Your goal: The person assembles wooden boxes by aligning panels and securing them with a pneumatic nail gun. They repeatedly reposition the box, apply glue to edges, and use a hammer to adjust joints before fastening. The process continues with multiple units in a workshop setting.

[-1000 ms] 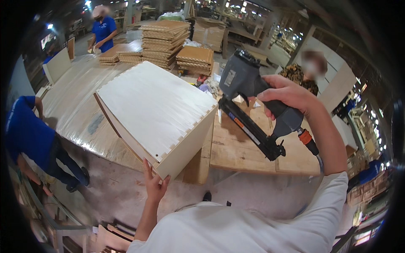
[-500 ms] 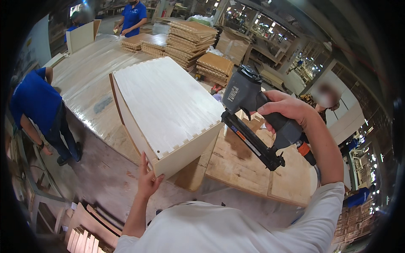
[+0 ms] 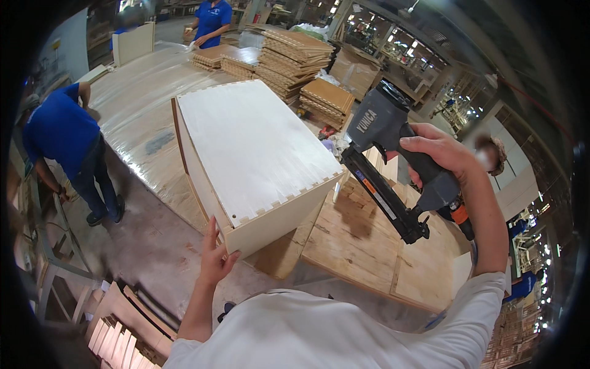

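Note:
My right hand (image 3: 444,154) is wrapped round the handle of a black and grey air nail gun (image 3: 393,160), raised in the air to the right of a wooden box (image 3: 258,147). An orange fitting sits at the rear of its handle, and the long magazine slants down toward me. The box has a pale whitish top panel with finger joints along its near edge, and a darker brown strip on its far left side. At the box's near corner, my left hand (image 3: 215,258) holds on with fingers along the left side and thumb by the front panel.
A wooden worktable (image 3: 359,252) lies under and right of the box. Stacked panels (image 3: 289,58) stand behind it. A person in blue (image 3: 64,132) bends at the left; another (image 3: 212,21) works at the back. Wood strips (image 3: 114,341) lie at lower left.
The view has shifted, so the box and nail gun appear a little further right. My left hand stays on the box corner, and my right hand keeps the nail gun raised.

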`<state>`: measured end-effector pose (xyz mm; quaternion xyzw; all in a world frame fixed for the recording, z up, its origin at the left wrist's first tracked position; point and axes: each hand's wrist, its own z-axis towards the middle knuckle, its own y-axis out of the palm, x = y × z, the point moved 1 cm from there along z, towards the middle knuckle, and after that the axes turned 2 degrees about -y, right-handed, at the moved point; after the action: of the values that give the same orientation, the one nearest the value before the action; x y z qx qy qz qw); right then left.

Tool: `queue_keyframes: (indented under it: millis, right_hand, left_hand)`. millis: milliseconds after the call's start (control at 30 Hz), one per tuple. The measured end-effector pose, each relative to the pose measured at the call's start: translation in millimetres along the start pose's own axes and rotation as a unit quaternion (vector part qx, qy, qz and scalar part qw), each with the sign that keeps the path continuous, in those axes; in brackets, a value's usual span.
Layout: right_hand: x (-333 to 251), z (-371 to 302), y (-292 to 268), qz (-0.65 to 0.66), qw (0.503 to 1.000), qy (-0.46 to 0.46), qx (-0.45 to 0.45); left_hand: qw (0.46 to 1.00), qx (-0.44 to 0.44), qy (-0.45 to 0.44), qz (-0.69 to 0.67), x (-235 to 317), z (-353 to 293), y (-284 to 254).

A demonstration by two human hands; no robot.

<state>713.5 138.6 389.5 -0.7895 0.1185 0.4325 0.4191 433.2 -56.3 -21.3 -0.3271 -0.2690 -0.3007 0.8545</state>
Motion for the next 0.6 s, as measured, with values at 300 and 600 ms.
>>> queue_keyframes:
  millis: [300, 600]
  right_hand:
    - [4, 13, 6, -0.014, 1.000, 0.021, -0.011]
    - [10, 19, 7, -0.028, 0.998, 0.050, -0.023]
  left_hand:
    - [0.999, -0.007, -0.032, 0.021, 5, -3, -4]
    - [0.998, -0.010, -0.050, 0.020, -1, -8, 1]
